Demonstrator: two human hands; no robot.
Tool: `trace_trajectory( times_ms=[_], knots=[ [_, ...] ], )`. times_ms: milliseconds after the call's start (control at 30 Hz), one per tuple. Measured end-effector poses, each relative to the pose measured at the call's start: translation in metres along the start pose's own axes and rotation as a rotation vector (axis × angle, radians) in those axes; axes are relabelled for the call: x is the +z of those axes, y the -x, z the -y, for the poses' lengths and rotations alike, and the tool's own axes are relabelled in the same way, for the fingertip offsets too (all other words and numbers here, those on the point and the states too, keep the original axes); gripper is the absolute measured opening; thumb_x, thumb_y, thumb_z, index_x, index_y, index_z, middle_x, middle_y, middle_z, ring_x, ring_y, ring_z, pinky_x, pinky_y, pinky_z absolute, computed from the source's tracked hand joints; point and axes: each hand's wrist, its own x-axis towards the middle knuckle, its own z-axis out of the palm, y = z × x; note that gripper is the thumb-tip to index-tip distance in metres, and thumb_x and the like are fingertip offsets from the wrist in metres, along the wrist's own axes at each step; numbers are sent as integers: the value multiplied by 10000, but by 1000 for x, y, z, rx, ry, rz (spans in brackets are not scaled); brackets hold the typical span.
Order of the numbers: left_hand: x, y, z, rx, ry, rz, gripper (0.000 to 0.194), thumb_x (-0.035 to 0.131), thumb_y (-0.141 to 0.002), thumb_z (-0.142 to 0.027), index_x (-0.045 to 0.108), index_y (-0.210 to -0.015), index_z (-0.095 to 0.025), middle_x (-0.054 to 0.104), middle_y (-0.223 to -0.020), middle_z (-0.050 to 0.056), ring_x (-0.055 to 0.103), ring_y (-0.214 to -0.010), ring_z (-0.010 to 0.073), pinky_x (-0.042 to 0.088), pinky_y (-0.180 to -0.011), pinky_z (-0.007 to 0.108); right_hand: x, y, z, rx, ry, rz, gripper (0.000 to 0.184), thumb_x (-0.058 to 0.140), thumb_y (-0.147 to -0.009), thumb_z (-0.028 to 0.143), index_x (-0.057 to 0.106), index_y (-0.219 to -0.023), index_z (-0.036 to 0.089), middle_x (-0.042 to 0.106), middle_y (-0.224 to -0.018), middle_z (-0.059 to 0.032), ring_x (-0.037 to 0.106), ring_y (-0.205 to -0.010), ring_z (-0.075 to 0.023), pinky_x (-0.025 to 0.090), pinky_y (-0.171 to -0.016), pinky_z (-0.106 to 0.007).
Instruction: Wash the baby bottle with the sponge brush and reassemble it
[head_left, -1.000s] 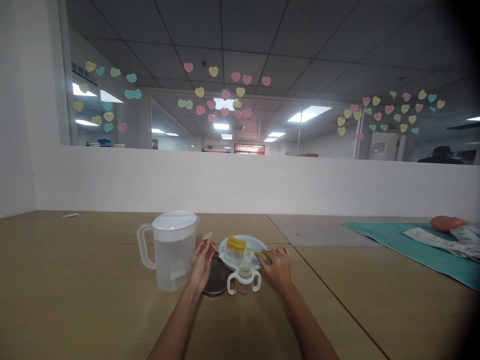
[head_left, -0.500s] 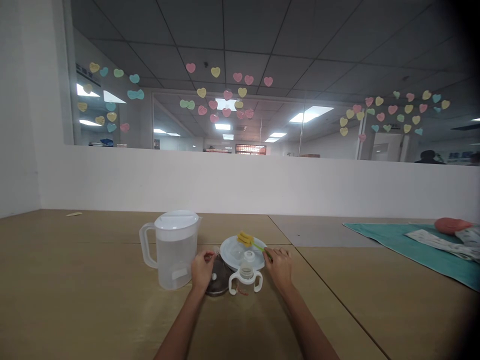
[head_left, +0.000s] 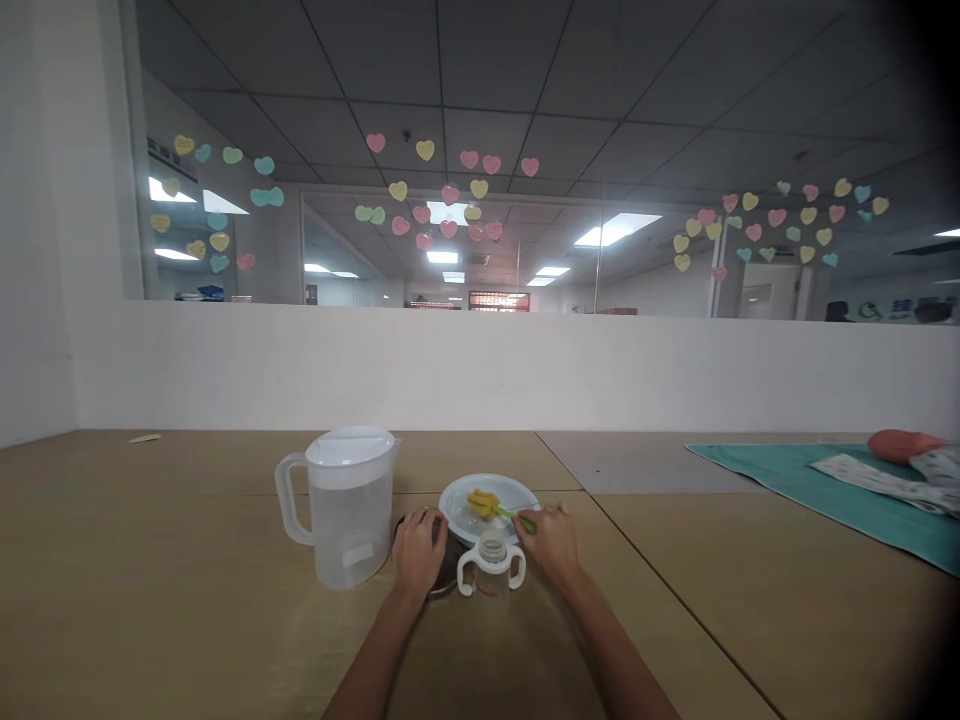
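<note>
My right hand (head_left: 551, 545) grips the green handle of a sponge brush (head_left: 484, 504). The brush's yellow head is over the white plate (head_left: 450, 487), at its middle. By the plate's left rim, my left hand (head_left: 420, 548) rests over a dark round lid (head_left: 450, 572), fingers bent and thumb apart; nothing shows in it. It covers much of the lid. Between my hands stands a clear baby bottle (head_left: 493, 548), uncapped, with a white two-handled ring around its neck and small red markings on its side.
A translucent lidded pitcher (head_left: 352, 515) stands left of my left hand, its handle facing left. At the far right lies a teal cloth (head_left: 795, 485) with a patterned cloth (head_left: 874, 480) and a coral-coloured thing (head_left: 904, 446) on it. A white wall (head_left: 487, 370) rises behind the table.
The brush head has moved left and down over the plate. My left hand has gone from a pinch on something small and clear to loosely bent fingers, slightly to the right.
</note>
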Motion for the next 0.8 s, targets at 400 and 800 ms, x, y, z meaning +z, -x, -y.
trace_trajectory(
  times_ms=[400,800],
  knots=[
    [6,4,-5,20,-8,80,289,453,-876,-402,632,-1089,-323,576,-1194,57,473,-1129,254,297,-993,468,-1,-3,-7,375,-418,-1,416,491,-818,474,743,-612,216,714,-650,-98,628,-552,-208,350,-510,-277],
    [8,3,-18,-29,479,-81,232,370,-894,-341,564,-909,-216,533,-1169,97,418,-1244,229,337,-1034,408,-16,-14,-4,776,-1074,-16,521,627,-572,667,583,-469,158,498,-459,-10,446,-481,-134,344,-463,-253]
  ],
)
